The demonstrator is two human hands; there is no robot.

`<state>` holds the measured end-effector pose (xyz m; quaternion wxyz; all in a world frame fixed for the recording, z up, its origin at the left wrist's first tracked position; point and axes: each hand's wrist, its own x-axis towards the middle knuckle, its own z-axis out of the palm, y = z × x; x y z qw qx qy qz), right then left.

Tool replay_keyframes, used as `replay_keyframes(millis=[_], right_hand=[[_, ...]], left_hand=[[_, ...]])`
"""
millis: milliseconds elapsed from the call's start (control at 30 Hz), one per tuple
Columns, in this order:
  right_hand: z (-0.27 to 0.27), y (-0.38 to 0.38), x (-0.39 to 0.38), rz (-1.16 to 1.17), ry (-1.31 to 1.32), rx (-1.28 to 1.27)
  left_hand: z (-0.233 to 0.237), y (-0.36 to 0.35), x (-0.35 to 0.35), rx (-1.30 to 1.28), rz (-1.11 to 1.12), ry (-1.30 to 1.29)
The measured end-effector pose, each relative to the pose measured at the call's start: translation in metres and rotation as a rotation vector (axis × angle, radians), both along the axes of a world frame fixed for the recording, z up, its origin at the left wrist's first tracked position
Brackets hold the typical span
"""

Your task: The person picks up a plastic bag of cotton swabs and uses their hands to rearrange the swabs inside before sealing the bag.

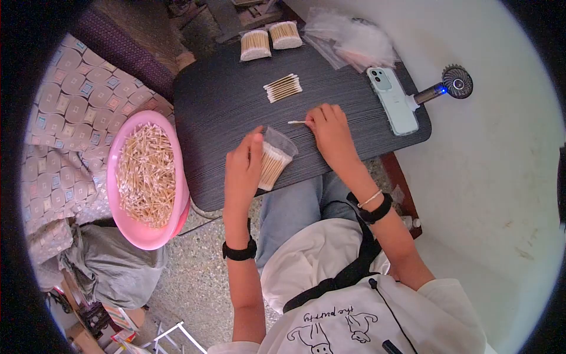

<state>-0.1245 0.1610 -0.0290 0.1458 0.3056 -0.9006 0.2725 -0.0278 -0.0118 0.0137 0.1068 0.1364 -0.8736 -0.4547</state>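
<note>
My left hand (pixel 244 162) is closed around the left side of a clear plastic bag of cotton swabs (pixel 274 165), near the table's front edge. The bag's upper end is loose film, and the swabs lie side by side inside it. To the right, my right hand (pixel 329 127) pinches a cotton swab (pixel 299 122) that points left toward the bag. A small row of cotton swabs (pixel 283 88) lies on the dark table beyond both hands.
Two filled swab packs (pixel 255 45) sit at the table's far edge, beside a heap of clear plastic bags (pixel 354 41). At the right lie a phone (pixel 394 103) and a small fan (pixel 456 81). A pink basin (pixel 112 177) of loose swabs stands left of the table.
</note>
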Motion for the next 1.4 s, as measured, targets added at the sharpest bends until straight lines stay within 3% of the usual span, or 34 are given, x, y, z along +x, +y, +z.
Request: replay_keyframes(millis=[67, 167, 267, 467, 667, 867, 1067, 1400], right_hand=[[0.017, 0.003, 0.011, -0.065, -0.153, -0.028], [0.026, 0.012, 0.021, -0.009, -0.582, -0.308], [0.027, 0.023, 0.025, 0.072, -0.649, -0.277], [0.009, 0.031, 0.029, 0.129, -0.625, -0.361], [0.023, 0.028, 0.031, 0.237, -1.086, -0.454], [0.027, 0.027, 0.034, 0.369, -1.306, -0.588], [0.020, 0.023, 0.043, 0.443, -1.471, -0.688], [0.024, 0.023, 0.055, 0.294, -1.447, -0.680]], left_hand=[[0.010, 0.003, -0.001, -0.197, -0.041, -0.078], [0.011, 0.011, -0.005, -0.427, -0.104, 0.031], [0.011, 0.019, -0.006, -0.669, -0.120, 0.126], [-0.004, 0.025, -0.007, -0.609, -0.219, 0.137], [-0.004, 0.026, 0.001, -0.669, -0.311, 0.285], [-0.015, 0.042, 0.030, -0.477, -0.059, 0.277], [-0.019, 0.050, 0.038, -0.368, 0.048, 0.321], [-0.022, 0.051, 0.035, -0.354, 0.058, 0.395]])
